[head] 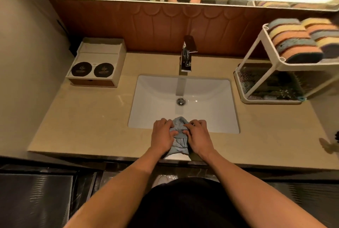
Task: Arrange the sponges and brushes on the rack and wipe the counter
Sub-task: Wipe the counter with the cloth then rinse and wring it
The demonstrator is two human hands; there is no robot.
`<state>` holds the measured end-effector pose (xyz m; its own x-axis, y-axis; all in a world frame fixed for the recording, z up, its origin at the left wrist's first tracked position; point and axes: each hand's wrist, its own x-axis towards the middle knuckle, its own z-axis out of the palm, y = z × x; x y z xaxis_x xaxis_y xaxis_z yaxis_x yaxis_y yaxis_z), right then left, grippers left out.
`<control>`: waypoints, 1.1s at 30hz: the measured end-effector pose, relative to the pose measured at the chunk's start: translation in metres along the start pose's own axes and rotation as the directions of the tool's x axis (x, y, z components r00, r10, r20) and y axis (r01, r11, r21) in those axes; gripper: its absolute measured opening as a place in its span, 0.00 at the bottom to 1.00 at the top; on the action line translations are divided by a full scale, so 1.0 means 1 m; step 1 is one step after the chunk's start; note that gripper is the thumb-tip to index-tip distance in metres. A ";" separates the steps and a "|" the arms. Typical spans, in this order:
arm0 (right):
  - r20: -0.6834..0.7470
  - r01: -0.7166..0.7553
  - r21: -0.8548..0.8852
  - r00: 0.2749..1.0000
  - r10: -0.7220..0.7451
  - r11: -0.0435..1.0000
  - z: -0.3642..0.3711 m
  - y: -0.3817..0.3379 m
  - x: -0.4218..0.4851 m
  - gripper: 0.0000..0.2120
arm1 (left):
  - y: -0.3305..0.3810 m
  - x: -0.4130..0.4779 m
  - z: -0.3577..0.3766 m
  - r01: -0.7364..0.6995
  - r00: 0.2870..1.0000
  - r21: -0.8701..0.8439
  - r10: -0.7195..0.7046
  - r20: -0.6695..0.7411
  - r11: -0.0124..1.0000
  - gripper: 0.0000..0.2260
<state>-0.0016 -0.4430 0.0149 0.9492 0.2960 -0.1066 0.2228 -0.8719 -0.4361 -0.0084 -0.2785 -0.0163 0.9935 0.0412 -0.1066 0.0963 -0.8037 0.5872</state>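
A crumpled light blue cloth (178,139) lies on the beige counter (88,127) at the sink's front rim. My left hand (162,136) and my right hand (199,138) both grip it with curled fingers, one on each side. The white two-tier rack (256,48) stands at the back right. Its top shelf holds several striped sponges (293,40) in rows. Dark brushes (271,84) lie on its bottom shelf.
A white sink (211,99) is set into the middle of the counter, with a chrome tap (187,57) behind it. A white box (99,62) with two black round lids stands at the back left. A lit mirror runs along the wall above.
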 end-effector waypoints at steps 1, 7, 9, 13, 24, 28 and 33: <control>-0.029 0.003 0.029 1.000 -0.002 1.000 -0.005 0.002 0.004 0.17 | 0.006 0.006 -0.004 0.005 1.000 -0.043 -0.005 -0.001 0.999 0.06; -0.199 0.034 0.197 0.980 0.006 0.980 -0.042 0.001 0.030 0.15 | 0.044 0.042 -0.038 0.088 0.996 -0.386 -0.078 0.042 0.918 0.07; -0.225 0.021 0.235 0.974 0.033 0.972 -0.053 0.001 0.044 0.13 | 0.059 0.055 -0.053 0.145 0.989 -0.514 -0.130 0.066 0.845 0.05; -0.261 0.011 0.352 0.961 0.087 0.936 -0.079 -0.007 0.063 0.11 | 0.087 0.077 -0.086 0.174 0.983 -0.669 -0.168 0.074 0.722 0.06; -0.020 -0.056 0.687 0.995 0.096 0.724 -0.136 -0.030 0.098 0.31 | 0.143 0.111 -0.146 -0.007 0.993 -0.648 0.080 0.083 0.762 0.21; -0.203 0.094 0.577 0.979 0.030 0.811 -0.157 -0.035 0.115 0.20 | 0.160 0.116 -0.158 -0.116 0.988 -0.647 0.151 -0.001 0.754 0.24; -0.244 0.146 0.710 0.969 0.046 0.689 -0.175 -0.036 0.122 0.20 | 0.147 0.121 -0.166 -0.074 0.983 -0.731 0.174 0.062 0.678 0.34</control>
<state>0.1447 -0.4436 0.1745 0.9840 0.1512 0.0945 0.1343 -0.2803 -0.9505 0.1357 -0.2930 0.1901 0.9893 -0.1361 -0.0527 0.0372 -0.1137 0.9928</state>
